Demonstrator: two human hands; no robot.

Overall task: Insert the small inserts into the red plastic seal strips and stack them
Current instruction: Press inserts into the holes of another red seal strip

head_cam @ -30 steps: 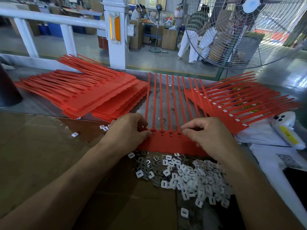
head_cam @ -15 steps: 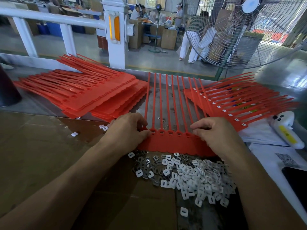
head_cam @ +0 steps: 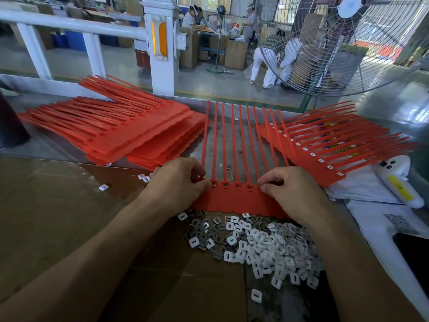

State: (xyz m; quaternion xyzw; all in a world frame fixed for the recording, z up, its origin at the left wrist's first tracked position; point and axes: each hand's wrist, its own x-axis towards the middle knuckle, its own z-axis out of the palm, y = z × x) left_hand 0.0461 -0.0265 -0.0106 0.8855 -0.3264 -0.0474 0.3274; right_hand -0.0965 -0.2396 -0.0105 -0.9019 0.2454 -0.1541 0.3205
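Red seal strip flat — tails fanned, sockets white-filled.

We see a flat red plastic sheet of joined seal strips lying on the worktable, our left hand pinching its left edge, our right hand pinching its right; a heap of small white square plastic inserts lies just before it, red stacks on the left and another on the right
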